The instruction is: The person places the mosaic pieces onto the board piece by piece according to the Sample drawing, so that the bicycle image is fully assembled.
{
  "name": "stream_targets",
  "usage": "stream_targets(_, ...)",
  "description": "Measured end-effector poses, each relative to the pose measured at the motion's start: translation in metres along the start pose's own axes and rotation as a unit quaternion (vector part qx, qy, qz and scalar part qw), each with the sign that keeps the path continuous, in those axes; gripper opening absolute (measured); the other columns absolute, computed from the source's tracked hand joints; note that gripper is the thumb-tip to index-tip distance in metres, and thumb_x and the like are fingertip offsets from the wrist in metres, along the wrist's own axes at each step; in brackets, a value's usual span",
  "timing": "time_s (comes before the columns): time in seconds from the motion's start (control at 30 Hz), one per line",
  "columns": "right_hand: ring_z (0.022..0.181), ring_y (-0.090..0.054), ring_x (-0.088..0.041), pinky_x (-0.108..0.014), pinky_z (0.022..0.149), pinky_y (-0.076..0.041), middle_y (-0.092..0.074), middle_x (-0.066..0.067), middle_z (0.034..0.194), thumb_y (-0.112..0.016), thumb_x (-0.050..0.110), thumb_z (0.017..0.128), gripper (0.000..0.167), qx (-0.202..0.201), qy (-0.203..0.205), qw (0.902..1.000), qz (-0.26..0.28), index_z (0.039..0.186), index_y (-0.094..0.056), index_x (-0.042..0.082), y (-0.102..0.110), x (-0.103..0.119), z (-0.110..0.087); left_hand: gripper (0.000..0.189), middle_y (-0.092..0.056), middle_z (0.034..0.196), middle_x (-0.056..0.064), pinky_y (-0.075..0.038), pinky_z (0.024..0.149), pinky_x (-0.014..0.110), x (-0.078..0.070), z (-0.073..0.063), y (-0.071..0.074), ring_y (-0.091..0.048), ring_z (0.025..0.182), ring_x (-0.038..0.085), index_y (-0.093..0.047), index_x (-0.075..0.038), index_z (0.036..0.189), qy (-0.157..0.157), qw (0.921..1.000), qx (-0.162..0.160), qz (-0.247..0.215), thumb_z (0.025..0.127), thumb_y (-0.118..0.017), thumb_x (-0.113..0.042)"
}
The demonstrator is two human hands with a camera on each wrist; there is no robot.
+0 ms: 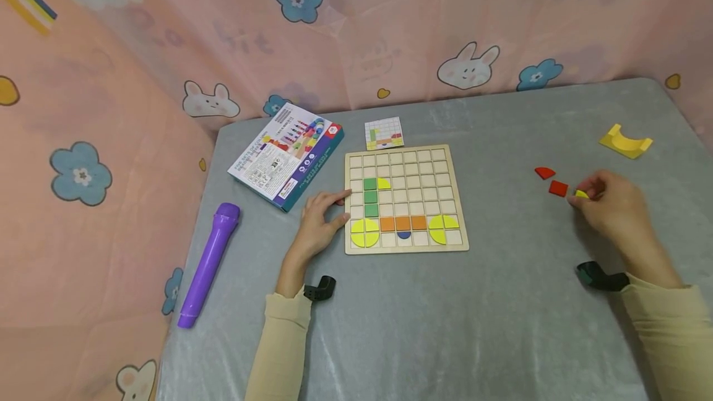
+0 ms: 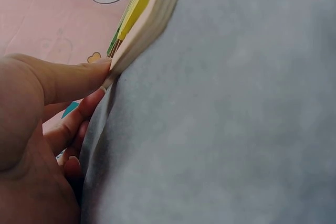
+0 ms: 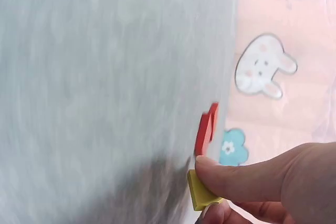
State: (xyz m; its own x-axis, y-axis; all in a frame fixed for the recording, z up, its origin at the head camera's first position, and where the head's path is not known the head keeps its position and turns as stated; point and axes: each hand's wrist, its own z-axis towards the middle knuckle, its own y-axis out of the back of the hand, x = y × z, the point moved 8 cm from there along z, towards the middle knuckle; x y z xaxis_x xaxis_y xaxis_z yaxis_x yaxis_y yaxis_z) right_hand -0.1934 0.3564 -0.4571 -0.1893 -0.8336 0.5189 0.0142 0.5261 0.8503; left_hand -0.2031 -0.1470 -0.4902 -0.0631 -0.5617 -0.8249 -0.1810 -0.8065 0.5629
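Observation:
My right hand [image 1: 615,206] pinches a small yellow piece [image 3: 202,191] between thumb and fingers at the right of the table. Beside it lie a red square tile [image 1: 558,188] and a red quarter-circle tile [image 1: 544,172]. The fingertips and thumb of my left hand [image 1: 317,224] touch the left edge of a wooden grid board [image 1: 406,250]. On that board are green squares [image 1: 371,197], a row of orange squares [image 1: 403,223], yellow quarter circles [image 1: 364,232] and a blue half circle [image 1: 403,235]. The left wrist view shows my thumb against the board's side.
A pattern card [image 1: 384,133] lies behind the board. Left of it rests a game box [image 1: 286,156], with a purple microphone-shaped object [image 1: 210,265] nearer the left table edge. A yellow arched block [image 1: 626,142] sits at the far right. Pink printed cloth [image 1: 379,36] hangs behind the table.

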Motion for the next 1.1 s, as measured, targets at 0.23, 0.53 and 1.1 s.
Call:
stream_targets(0.23,0.069,-0.044,0.005,-0.017,0.060,-0.034,-0.066,-0.020,0.086,-0.080,0.007,0.091,0.019,-0.063,0.088,0.9939,0.021,0.102,-0.068,-0.001,-0.004,0.040,-0.012,0.048,-0.064,0.128,0.016,-0.020,0.119,0.060,0.000,0.001,0.001,-0.042,0.134,0.037,-0.065,-0.011,0.146,-0.001,1.0000,0.000,0.001,0.099,-0.071,-0.006)
stream_targets(0.53,0.071,-0.054,0.009,-0.007,0.065,-0.039,-0.074,-0.014,0.087,-0.084,0.006,0.089,0.016,-0.021,0.156,0.9851,0.069,0.101,-0.074,0.003,-0.039,0.092,-0.031,0.047,-0.064,0.129,0.015,-0.018,0.120,0.059,0.000,0.000,0.001,-0.042,0.135,0.036,-0.065,-0.012,0.146,0.001,1.0000,0.003,0.001,0.100,-0.070,-0.007)
stream_targets(1.1,0.072,-0.051,-0.014,-0.024,0.063,-0.040,-0.065,-0.001,0.079,-0.089,0.011,0.085,0.014,0.093,0.174,0.9733,0.117,0.094,-0.078,0.009,-0.093,0.144,-0.059,0.048,-0.064,0.128,0.015,-0.019,0.120,0.059,-0.001,0.000,0.001,-0.041,0.135,0.036,-0.065,-0.012,0.147,0.002,1.0000,0.000,0.003,0.100,-0.071,-0.007)
